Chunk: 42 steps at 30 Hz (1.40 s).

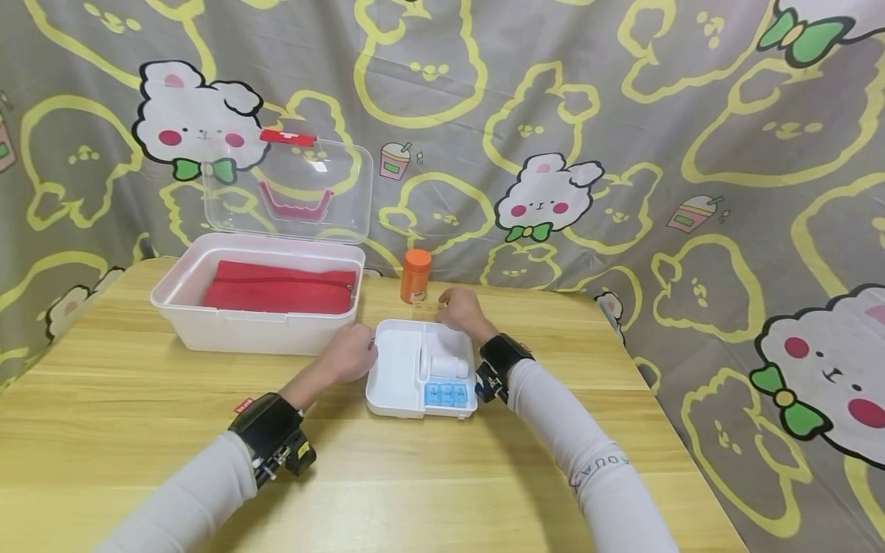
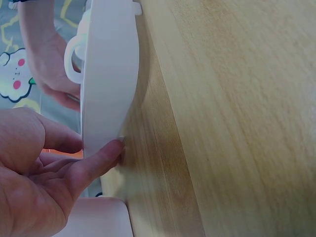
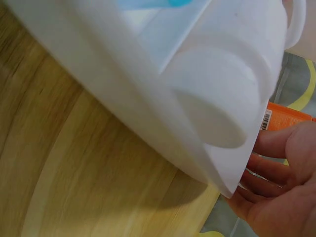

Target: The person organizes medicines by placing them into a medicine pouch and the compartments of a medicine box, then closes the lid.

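in the head view, the white case (image 1: 394, 367) sits open near the middle of the table (image 1: 387, 491). the left hand (image 1: 348, 352) is at its left side, towards the far corner, with bent fingers at the rim. the right hand (image 1: 462, 311) is at the far right corner, fingers curved leftwards beside a small see-through piece (image 1: 423, 310); whether they hold it, i cannot tell. inside the case, a white bottle (image 1: 448, 366) lies on its side at the right, with a blue pill box (image 1: 445, 395) on the near side of it. an orange bottle (image 1: 415, 276) stands upright beyond the case. to the left, an open box (image 1: 256, 338) contains a red pouch (image 1: 280, 288).

in the left wrist view, the left hand pinches the case at its corner: one digit reaches the lower edge, another touches the rim, with the case wall between them.

in the right wrist view, the right hand's fingers are bent and slightly apart, right beside the far corner of the case. their tips go behind its wall, so i cannot tell how firmly they touch.
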### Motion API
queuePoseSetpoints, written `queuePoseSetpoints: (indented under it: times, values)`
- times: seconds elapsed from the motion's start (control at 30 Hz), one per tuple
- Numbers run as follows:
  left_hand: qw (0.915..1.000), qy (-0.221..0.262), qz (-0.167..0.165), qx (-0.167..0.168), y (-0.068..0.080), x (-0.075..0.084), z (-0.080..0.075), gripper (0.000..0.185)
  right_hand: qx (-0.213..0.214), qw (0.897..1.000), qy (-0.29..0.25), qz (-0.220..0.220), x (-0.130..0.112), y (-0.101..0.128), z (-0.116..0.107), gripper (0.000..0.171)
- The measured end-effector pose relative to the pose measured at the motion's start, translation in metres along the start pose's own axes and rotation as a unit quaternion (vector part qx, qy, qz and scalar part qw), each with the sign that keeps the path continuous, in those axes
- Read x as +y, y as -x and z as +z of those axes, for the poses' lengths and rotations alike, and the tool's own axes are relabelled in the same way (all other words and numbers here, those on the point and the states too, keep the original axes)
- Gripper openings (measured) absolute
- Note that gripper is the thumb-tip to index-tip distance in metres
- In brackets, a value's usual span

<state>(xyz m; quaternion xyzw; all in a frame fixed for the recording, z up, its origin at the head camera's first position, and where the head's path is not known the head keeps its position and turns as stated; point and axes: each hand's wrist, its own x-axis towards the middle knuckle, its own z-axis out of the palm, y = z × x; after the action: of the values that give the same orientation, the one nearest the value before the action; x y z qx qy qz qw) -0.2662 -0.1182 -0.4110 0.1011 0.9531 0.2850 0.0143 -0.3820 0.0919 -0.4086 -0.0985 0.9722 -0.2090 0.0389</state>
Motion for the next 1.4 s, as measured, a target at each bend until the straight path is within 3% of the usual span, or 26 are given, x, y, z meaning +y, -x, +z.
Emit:
queuePoseSetpoints:
  times: [0.57,0.93,1.17,1.4]
  values:
    - [0.9999,0.006,-0.010,-0.008,-0.002,-0.001,0.001,0.019,0.047,0.999,-0.013,-0.014,0.009,0.002,0.000,0.037]
    - [1.0000,-0.003,-0.001,-0.004,-0.001,0.000,0.000,0.022,0.054,0.993,-0.104,-0.003,0.013,0.019,-0.021,0.039]
    - [1.0000,0.000,0.006,-0.004,-0.002,-0.001,0.001,0.023,0.041,0.995,-0.078,-0.044,0.016,0.041,-0.041,0.038]
    - [0.9999,-0.004,0.009,-0.002,-0.003,-0.003,0.001,0.021,0.008,0.996,-0.052,-0.067,0.021,0.064,-0.042,0.035]
